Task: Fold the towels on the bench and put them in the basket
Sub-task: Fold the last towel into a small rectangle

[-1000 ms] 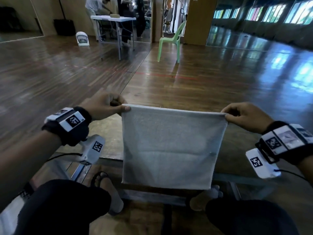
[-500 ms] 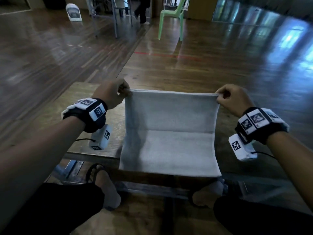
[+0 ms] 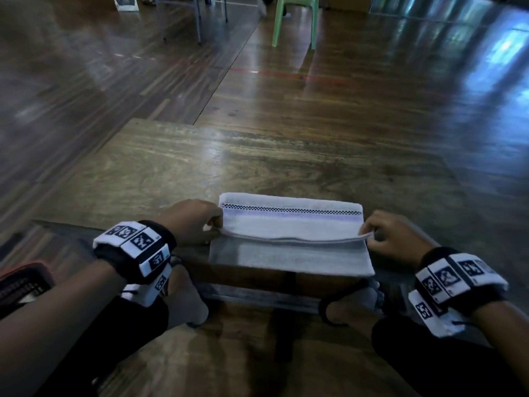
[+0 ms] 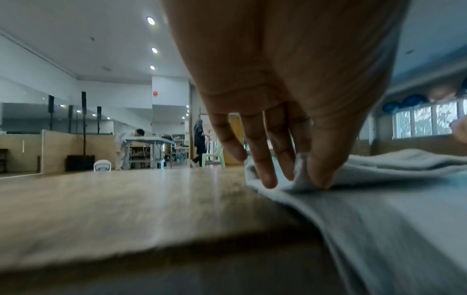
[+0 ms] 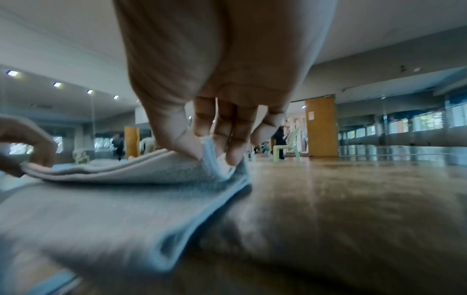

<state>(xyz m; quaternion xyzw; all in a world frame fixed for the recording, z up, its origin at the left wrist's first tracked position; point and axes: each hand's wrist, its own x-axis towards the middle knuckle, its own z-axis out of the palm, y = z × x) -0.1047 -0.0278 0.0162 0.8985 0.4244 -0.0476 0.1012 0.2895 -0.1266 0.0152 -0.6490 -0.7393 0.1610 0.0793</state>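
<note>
Towel (image 3: 289, 224), pale, checked band along its far edge: lies on the surface (image 3: 286, 156) at 6 o'clock, near edge overhanging, long axis 9-to-3. Left hand (image 3: 190, 222) pinches the upper layer's 9 o'clock corner between thumb and fingers (image 4: 267, 171); right hand (image 3: 392, 239) pinches the 3 o'clock corner likewise (both equally near). Basket (image 3: 23, 282) sits at 8 o'clock, nearer the left hand.
</note>
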